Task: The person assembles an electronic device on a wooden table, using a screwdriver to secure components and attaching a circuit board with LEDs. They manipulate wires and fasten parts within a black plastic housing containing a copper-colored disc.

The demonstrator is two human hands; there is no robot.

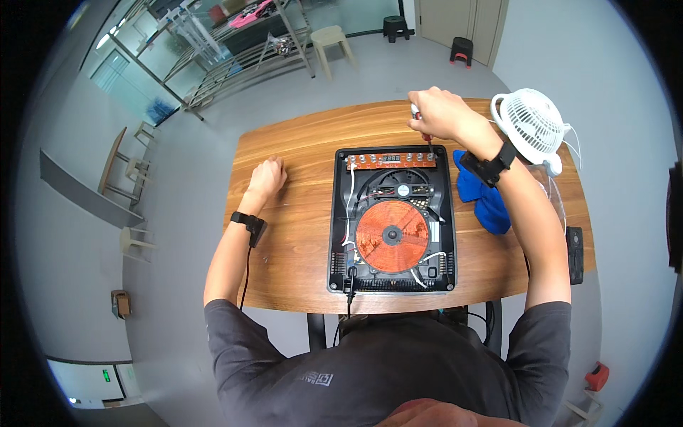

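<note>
An opened induction cooker (pixel 447 213) lies on the wooden table, its black casing exposing a round copper coil (pixel 377 245), a fan (pixel 388 178) and an orange circuit board (pixel 370 162) along the far edge. My right hand (pixel 441 114) is closed around a screwdriver (pixel 426 135), held tilted, with its shaft pointing down at the right end of that board. Whether the tip sits in a screw is too small to tell. Left of the cooker, my left hand (pixel 268 178) rests on the tabletop in a loose fist, apart from the cooker; nothing shows in it.
A white fan (pixel 530 121) stands at the far right of the table (pixel 299 242). A blue cloth (pixel 491 210) lies under my right forearm. A dark flat object (pixel 575 249) is at the right edge. A black power cord (pixel 349 302) runs off the near edge.
</note>
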